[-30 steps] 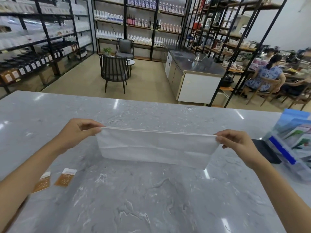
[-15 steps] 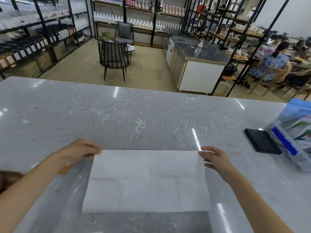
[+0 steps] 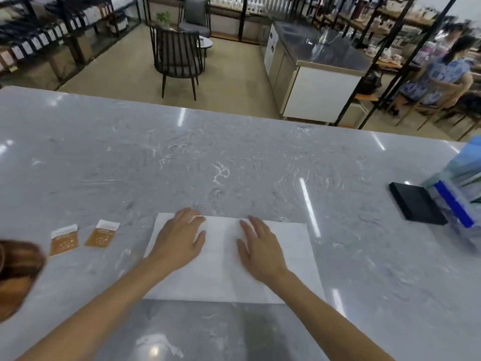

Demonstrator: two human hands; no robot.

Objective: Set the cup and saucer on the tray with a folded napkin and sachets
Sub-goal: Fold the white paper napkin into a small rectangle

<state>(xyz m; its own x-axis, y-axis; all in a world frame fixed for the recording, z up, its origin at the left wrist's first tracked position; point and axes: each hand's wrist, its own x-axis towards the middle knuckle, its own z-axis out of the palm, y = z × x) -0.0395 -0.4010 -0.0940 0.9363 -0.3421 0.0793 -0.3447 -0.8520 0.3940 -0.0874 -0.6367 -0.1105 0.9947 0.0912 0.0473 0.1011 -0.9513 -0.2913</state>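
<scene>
White paper napkin (image 3: 286,256) lies spread flat on the grey marbled stone table (image 3: 234,165), near edge, centre of view. Long axis runs left-right; faint creases run near-far through the middle.

Left hand (image 3: 179,241) and right hand (image 3: 260,248) both rest palm-down on the sheet, fingers extended and slightly spread, pointing to the far side. Neither grip is closed on anything; both are open, flat on the paper.

Hands sit either side of the centre crease, left hand over the left half, right hand just right of centre. The napkin's right portion is uncovered.

Judgement: fold comes next; each hand is equally placed to take its own side.

Two orange-and-white sachets (image 3: 86,237) lie left of the napkin, apart from it, nearer the left hand.

Cup, saucer, tray: not in view.
</scene>
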